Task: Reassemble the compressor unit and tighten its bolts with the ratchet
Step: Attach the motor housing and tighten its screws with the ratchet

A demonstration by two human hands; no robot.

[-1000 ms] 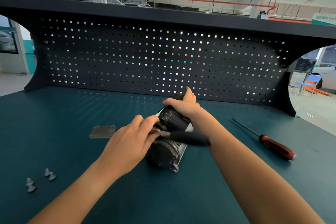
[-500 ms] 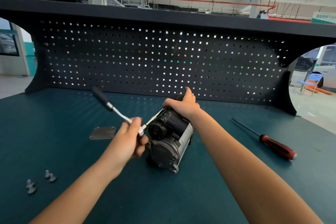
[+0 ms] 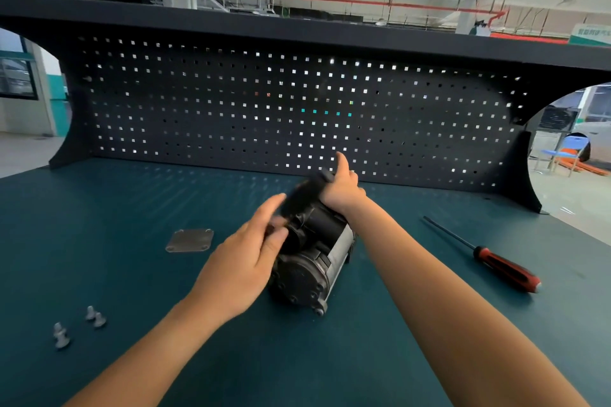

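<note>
Your right hand (image 3: 340, 190) clasps the far end of the compressor (image 3: 314, 264), which lies on the teal workbench (image 3: 132, 208), while your left hand (image 3: 248, 261) grips the blurred ratchet (image 3: 302, 193) against its top.

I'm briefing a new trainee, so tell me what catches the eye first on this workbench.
Two hands meet at the dark compressor in the middle of the green bench: the right hand grips its far end, while the left hand holds a blurred ratchet against its top. A red-handled screwdriver lies apart on the right; a metal plate and loose bolts lie on the left.
</note>
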